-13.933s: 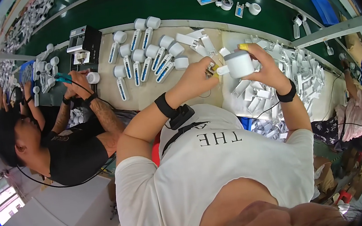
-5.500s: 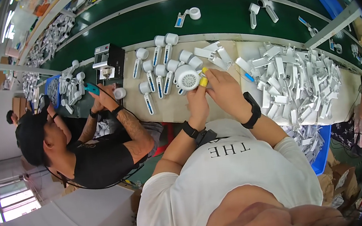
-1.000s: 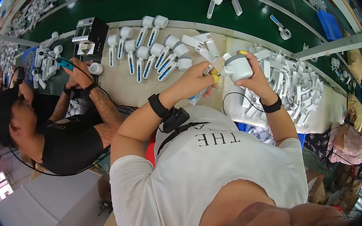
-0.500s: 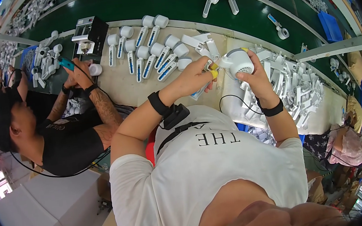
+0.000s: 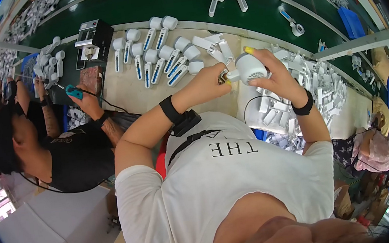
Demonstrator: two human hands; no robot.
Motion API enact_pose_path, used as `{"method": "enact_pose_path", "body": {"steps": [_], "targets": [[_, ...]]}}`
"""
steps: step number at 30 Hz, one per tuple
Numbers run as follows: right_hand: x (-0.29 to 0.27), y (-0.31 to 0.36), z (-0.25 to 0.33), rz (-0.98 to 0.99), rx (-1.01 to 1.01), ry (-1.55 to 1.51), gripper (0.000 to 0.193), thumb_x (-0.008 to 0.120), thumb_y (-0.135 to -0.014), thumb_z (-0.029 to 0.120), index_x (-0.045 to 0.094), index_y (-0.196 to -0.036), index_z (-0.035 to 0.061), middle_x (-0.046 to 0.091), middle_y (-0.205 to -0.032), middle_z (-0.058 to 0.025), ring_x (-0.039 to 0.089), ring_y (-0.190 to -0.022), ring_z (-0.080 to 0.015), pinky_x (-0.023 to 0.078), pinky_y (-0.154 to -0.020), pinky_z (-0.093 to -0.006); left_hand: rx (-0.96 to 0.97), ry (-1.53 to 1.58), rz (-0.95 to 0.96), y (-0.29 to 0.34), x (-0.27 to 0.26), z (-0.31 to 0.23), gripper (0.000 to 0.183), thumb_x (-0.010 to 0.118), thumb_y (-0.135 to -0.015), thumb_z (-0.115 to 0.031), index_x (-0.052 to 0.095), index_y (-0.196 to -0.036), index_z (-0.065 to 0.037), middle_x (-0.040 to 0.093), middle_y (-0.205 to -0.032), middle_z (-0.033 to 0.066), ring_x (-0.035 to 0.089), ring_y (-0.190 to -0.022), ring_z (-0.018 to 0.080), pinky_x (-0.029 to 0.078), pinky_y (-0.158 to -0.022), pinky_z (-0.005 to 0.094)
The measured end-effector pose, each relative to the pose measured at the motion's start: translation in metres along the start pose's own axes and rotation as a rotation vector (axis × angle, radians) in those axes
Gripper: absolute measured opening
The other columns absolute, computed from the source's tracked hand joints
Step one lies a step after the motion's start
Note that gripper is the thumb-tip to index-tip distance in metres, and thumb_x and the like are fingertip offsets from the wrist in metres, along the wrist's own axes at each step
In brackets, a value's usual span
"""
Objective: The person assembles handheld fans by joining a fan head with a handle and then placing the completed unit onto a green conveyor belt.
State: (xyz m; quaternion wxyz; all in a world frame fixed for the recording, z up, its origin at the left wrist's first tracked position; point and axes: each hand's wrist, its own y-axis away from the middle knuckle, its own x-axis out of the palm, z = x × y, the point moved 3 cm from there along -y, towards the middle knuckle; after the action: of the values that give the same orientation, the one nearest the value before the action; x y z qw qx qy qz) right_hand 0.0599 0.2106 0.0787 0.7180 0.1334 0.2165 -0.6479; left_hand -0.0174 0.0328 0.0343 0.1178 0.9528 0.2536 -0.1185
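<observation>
Held out in front of me is a white handheld fan (image 5: 251, 69) with a round, grilled head and a short neck pointing left. My right hand (image 5: 275, 71) is closed around the head, fingertips above and thumb below. My left hand (image 5: 214, 82) is closed at the neck end, where something small and metallic shows between the fingers; the rest of that end is hidden. Yellow covers sit on some fingertips. Left of my hands, several white fans (image 5: 160, 53) with blue strips on their handles lie on the table. Loose white handle shells (image 5: 214, 45) lie just beyond.
A big heap of white plastic parts (image 5: 318, 90) covers the table to the right. A green conveyor belt (image 5: 152, 1) with a few fans runs behind. At left, a co-worker's hand holds a teal power screwdriver (image 5: 74, 91) near a black-and-silver machine (image 5: 93, 42).
The fan has shifted slightly left, and my right forearm has swung outward. My left fingers have closed further at the neck. The co-worker's hands have separated, one reaching toward a pile.
</observation>
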Motion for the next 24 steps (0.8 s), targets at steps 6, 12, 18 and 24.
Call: {"method": "enact_pose_path", "body": {"steps": [6, 12, 18, 24], "targets": [[-0.004, -0.011, 0.029, 0.162, -0.006, 0.243, 0.063, 0.070, -0.070, 0.016, 0.041, -0.125, 0.0086, 0.047, -0.108, -0.0128, 0.050, -0.097, -0.0262, 0.041, -0.082, -0.0308, 0.056, -0.127, 0.027, 0.001, 0.006, 0.000, 0.030, 0.059, -0.068, -0.014, 0.048, -0.091, 0.003, 0.056, -0.069, 0.0162, 0.056, -0.058, 0.0234, 0.043, -0.053, 0.0323], [-0.002, -0.019, 0.012, 0.264, 0.035, 0.345, 0.063, 0.067, -0.071, 0.034, 0.044, -0.124, 0.0110, 0.050, -0.099, -0.0134, 0.053, -0.080, -0.0274, 0.043, -0.071, -0.0322, 0.069, -0.193, 0.010, 0.003, 0.014, 0.015, 0.026, 0.057, -0.072, -0.012, 0.047, -0.091, 0.001, 0.056, -0.071, 0.0115, 0.056, -0.056, 0.0159, 0.044, -0.049, 0.0285], [0.000, -0.030, -0.015, 0.298, 0.049, 0.264, 0.058, 0.065, -0.074, 0.033, 0.046, -0.123, 0.0106, 0.053, -0.098, -0.0133, 0.054, -0.081, -0.0248, 0.044, -0.072, -0.0315, -0.182, 0.241, 0.114, -0.002, 0.016, 0.021, 0.017, 0.051, -0.082, -0.013, 0.046, -0.092, 0.000, 0.056, -0.073, 0.0081, 0.055, -0.055, 0.0135, 0.045, -0.048, 0.0261], [-0.026, -0.034, -0.125, -0.166, 0.403, -0.601, 0.038, 0.052, -0.083, 0.037, 0.061, -0.096, 0.0025, 0.062, -0.087, -0.0050, 0.058, -0.077, -0.0160, 0.046, -0.066, -0.0300, -0.044, 0.862, -0.012, -0.005, 0.012, 0.031, 0.020, 0.044, -0.087, -0.015, 0.046, -0.099, 0.001, 0.058, -0.078, 0.0120, 0.059, -0.061, 0.0191, 0.049, -0.058, 0.0300]]}}
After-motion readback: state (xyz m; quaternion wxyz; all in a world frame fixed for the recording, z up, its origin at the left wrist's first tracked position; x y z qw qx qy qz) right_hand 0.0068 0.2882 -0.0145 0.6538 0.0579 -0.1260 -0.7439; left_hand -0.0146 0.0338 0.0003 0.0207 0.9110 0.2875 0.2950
